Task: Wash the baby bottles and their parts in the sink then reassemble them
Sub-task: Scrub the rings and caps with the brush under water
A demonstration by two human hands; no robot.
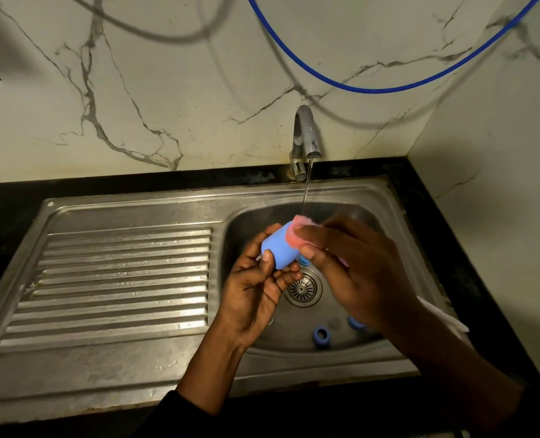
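Blue hose (pixel 388 88) sags across marble wall (pixel 167 74); black counter (pixel 9 200) beneath.

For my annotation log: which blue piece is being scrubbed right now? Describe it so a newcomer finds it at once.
In the steel sink, below the running tap, the left hand holds a pale blue cap above the drain. The right hand presses a pink sponge to its end. Unlike the small blue rings lying on the sink floor, it is a larger rounded cylinder held up.
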